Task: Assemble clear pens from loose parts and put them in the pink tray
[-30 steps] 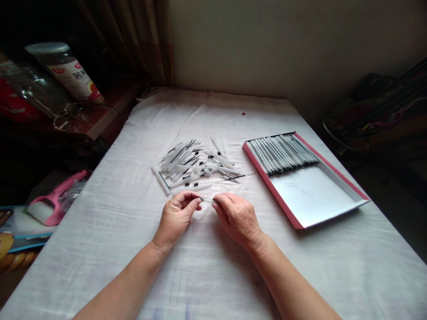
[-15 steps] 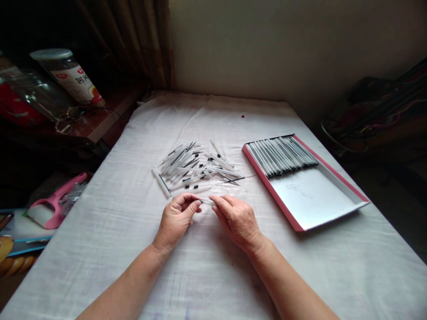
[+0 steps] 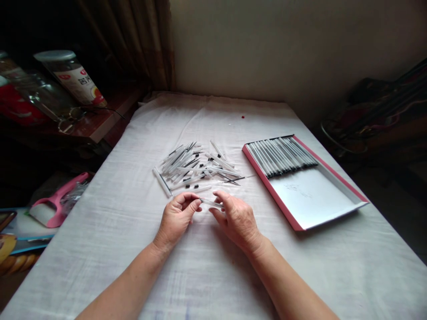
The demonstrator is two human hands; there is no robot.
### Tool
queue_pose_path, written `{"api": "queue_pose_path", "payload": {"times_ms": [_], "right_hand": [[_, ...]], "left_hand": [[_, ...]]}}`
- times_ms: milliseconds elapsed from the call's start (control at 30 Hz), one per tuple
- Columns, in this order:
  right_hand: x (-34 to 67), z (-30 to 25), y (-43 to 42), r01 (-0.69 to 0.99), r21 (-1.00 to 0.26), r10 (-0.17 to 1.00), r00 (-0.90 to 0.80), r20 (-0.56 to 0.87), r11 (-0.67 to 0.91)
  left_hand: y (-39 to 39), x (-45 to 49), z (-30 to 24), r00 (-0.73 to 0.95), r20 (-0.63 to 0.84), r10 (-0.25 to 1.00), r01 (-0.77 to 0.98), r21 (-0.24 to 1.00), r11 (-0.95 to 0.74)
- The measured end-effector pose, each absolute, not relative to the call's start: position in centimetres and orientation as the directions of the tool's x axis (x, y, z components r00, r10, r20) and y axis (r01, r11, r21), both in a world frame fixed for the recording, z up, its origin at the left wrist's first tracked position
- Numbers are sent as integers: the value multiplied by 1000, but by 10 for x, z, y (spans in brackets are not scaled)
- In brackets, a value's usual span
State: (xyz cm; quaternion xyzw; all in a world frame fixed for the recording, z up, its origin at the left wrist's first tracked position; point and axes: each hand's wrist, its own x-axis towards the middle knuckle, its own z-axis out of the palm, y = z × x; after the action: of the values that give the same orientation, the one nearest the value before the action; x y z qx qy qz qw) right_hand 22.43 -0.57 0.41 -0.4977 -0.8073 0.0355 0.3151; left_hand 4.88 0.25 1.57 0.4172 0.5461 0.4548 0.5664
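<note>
Between my hands is a clear plastic pen [image 3: 211,203], lying nearly level just above the cloth. My left hand [image 3: 177,218] pinches its left end between thumb and fingers. Around the right end, the thumb and index finger of my right hand [image 3: 238,221] are spread apart; whether they touch it is hard to see. Beyond the hands lies a loose pile of pen parts [image 3: 187,164]: clear barrels, dark thin refills and small black plugs. To the right, a shallow pink-edged box lid [image 3: 313,209] holds a row of pens [image 3: 283,155] with black ends.
A pale cloth [image 3: 110,240] covers the table. At the left, a brown shelf [image 3: 103,124] bears jars [image 3: 71,75] and eyeglasses [image 3: 68,122]. Below it is a pink-handled tool [image 3: 58,204]. A wall [image 3: 267,49] rises behind, and a small red bit [image 3: 243,117] lies far back.
My right thumb and index finger have spread apart, and more of the pen's right end shows. My left hand keeps its pinch in the same place.
</note>
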Motion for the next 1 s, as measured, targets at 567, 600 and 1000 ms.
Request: {"api": "queue_pose_path", "payload": {"times_ms": [567, 600, 1000], "right_hand": [[224, 6, -6, 772, -386, 837, -330, 437, 506], [224, 6, -6, 767, -391, 837, -334, 432, 508], [234, 6, -3, 748, -442, 856, -335, 393, 495]], "left_hand": [[4, 45, 13, 50, -243, 969, -88, 965, 247], [4, 45, 15, 54, -249, 967, -101, 962, 253], [9, 43, 15, -23, -242, 970, -177, 956, 235]]}}
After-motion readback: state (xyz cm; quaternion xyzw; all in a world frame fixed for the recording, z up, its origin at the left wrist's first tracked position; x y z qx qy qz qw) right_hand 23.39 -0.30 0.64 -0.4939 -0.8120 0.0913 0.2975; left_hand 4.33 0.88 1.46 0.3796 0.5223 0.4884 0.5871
